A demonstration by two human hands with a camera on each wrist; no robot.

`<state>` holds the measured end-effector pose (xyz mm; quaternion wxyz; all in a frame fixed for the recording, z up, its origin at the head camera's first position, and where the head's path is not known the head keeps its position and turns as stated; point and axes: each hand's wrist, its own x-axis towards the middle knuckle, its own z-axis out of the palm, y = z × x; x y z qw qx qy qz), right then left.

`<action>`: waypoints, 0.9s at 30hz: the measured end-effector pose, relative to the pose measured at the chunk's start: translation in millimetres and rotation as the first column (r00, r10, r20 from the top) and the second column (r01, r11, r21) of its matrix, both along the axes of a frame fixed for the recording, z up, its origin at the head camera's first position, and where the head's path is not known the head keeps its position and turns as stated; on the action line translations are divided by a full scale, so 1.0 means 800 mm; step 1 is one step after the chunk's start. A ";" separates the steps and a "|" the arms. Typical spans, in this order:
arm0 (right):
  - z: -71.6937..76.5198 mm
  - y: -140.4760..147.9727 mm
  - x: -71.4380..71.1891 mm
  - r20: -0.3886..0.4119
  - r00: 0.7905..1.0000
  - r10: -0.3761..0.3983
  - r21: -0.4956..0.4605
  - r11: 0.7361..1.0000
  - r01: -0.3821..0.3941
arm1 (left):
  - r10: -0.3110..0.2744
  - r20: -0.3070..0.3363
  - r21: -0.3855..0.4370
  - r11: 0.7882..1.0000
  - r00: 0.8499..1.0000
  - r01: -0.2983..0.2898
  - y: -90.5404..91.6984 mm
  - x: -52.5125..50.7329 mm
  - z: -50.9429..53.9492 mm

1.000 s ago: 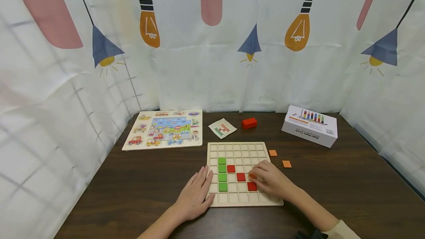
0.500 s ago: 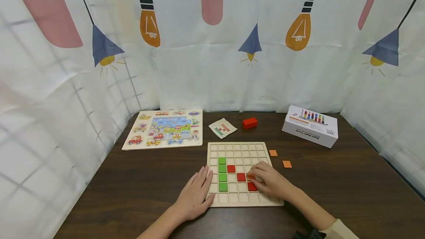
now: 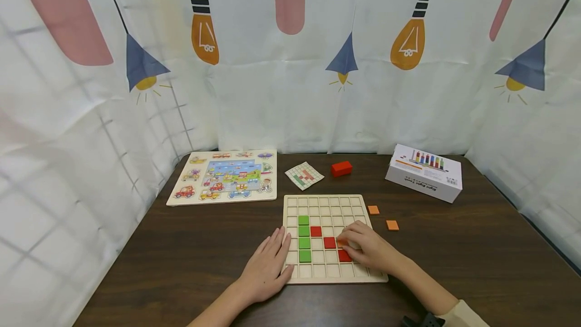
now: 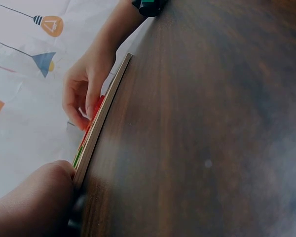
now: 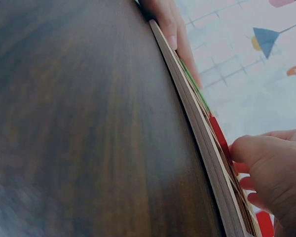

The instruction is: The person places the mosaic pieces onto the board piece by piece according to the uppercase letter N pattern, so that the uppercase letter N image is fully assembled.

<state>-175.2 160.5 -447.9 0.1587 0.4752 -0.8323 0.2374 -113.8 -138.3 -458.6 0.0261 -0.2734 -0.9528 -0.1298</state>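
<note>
A wooden grid board (image 3: 324, 275) lies on the table, with a column of green tiles (image 3: 304, 243) and a diagonal of red tiles (image 3: 329, 242) in its cells. My left hand (image 3: 268, 269) rests on the board's left edge, fingers straight. With thumb and fingertips my right hand (image 3: 369, 246) pinches an orange tile (image 3: 342, 242), mostly hidden by the fingers, just right of the middle red tile. Both wrist views see the board edge-on; the right hand (image 4: 89, 89) also shows in the left wrist view.
Two loose orange tiles, one a near tile (image 3: 392, 225), lie right of the board. Behind it are a pattern card (image 3: 304, 175), a red block (image 3: 341, 168) and a white box (image 3: 424, 173). A picture puzzle (image 3: 222, 178) lies back left. A printed curtain (image 3: 290, 105) closes the back.
My right hand has shifted slightly left with the orange tile, from near the board's right side toward the middle red tile. The left hand has stayed put.
</note>
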 end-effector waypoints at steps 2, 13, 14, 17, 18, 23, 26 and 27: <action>0.000 0.000 0.000 0.009 1.000 -0.006 0.004 1.000 0.006 | 0.001 0.000 -0.002 1.000 1.000 -0.001 0.000 0.000 0.000; 0.000 0.000 0.001 0.007 1.000 -0.004 0.000 1.000 0.004 | 0.001 -0.006 0.001 1.000 1.000 -0.001 0.000 0.001 0.001; 0.000 0.000 0.001 0.006 1.000 -0.006 -0.001 1.000 0.006 | 0.001 -0.006 0.001 1.000 1.000 -0.001 0.000 0.001 0.001; -0.001 0.000 0.000 0.002 1.000 -0.003 -0.005 1.000 0.003 | 0.003 -0.005 0.001 1.000 1.000 -0.003 -0.001 0.001 0.001; -0.001 0.000 0.000 0.004 1.000 -0.005 -0.006 1.000 0.005 | 0.004 -0.005 0.001 1.000 1.000 -0.004 0.000 0.001 0.001; -0.001 0.000 -0.001 -0.003 1.000 0.003 -0.010 1.000 -0.003 | 0.005 -0.007 0.004 1.000 1.000 -0.005 0.000 0.000 0.001; -0.001 0.000 -0.001 -0.020 1.000 0.008 -0.010 1.000 -0.008 | 0.004 -0.004 0.006 1.000 1.000 -0.004 0.000 0.001 0.000; -0.001 0.001 -0.001 -0.023 1.000 0.009 -0.011 1.000 -0.009 | 0.003 -0.003 0.006 1.000 1.000 -0.003 0.000 0.001 0.000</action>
